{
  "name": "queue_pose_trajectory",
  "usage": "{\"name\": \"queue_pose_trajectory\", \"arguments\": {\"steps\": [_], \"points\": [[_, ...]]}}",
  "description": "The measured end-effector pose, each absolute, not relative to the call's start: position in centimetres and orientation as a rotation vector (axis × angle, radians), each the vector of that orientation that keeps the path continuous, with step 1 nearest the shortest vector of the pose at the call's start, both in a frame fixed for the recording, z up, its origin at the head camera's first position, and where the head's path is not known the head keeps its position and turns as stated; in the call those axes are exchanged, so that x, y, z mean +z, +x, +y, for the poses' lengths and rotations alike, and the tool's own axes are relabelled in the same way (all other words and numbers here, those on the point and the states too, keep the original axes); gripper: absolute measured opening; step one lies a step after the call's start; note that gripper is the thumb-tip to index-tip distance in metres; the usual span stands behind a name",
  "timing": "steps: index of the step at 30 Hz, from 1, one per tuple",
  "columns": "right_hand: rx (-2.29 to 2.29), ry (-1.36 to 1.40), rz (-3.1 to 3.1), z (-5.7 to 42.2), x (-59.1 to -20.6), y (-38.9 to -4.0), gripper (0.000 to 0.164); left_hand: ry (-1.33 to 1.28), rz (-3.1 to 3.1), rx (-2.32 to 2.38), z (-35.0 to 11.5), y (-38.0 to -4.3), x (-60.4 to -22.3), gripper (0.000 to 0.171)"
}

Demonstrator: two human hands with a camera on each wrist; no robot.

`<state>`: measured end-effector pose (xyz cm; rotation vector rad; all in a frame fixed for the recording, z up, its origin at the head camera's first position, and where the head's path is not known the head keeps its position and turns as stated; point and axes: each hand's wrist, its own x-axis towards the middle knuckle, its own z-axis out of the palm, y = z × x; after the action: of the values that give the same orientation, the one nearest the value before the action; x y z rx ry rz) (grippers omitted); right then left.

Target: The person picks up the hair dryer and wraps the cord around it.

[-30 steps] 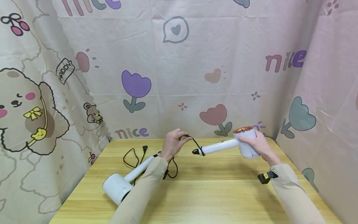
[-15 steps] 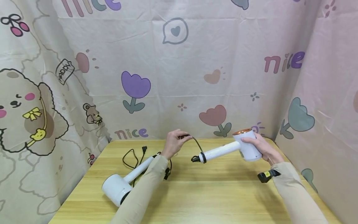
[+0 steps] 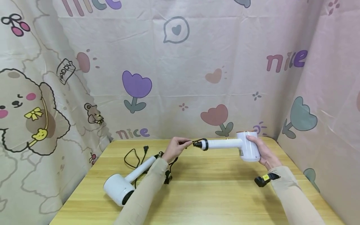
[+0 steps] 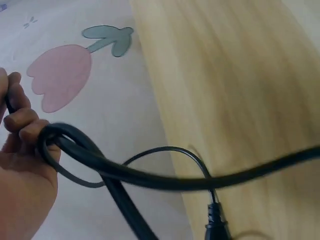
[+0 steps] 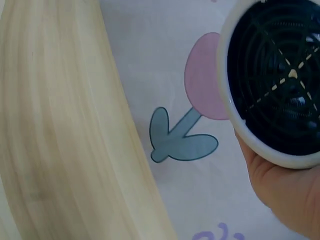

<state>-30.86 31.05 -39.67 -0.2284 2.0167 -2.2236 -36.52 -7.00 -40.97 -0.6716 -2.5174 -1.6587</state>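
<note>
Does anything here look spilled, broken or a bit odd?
No spill or visible damage, including on the white hair dryer in the right hand. Only the black cord beside the second dryer lying on the table seems untidy, straggling in a loose loop.

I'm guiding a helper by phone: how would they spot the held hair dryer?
Find the wooden table; above its right side, the right hand grips the white hair dryer. Unlike the second dryer lying at left, it is raised and orange-rimmed.
</note>
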Motion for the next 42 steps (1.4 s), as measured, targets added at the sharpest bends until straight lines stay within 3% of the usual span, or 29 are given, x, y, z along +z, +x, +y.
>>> {"name": "queue_pose_trajectory", "arguments": {"steps": [6,12,20,29,42], "points": [[-2.381,-0.152,1.777,30.6,-39.6,-31.2,0.020,-0.721,-2.609,-1.633,-6.6,-36.2,-42.2,0.027],[-2.487,0.039,1.695,29.6,-38.9,-31.5,0.019,-0.802,-2.659,-1.309,-5.4,-34.9,-42.8,0.031],[-2.334,0.303,2.178,28.4,-38.4,-31.8,0.046,-0.973,-2.566,-0.835,-4.2,-33.3,-42.4,0.023],[-2.009,0.196,2.481,28.3,-38.8,-31.7,0.084,-0.943,-2.293,-0.563,-4.4,-33.2,-39.9,0.012],[-1.727,-0.015,2.767,28.0,-37.5,-31.7,0.078,-0.872,-2.207,-0.186,-6.1,-34.2,-38.0,0.014]]}}
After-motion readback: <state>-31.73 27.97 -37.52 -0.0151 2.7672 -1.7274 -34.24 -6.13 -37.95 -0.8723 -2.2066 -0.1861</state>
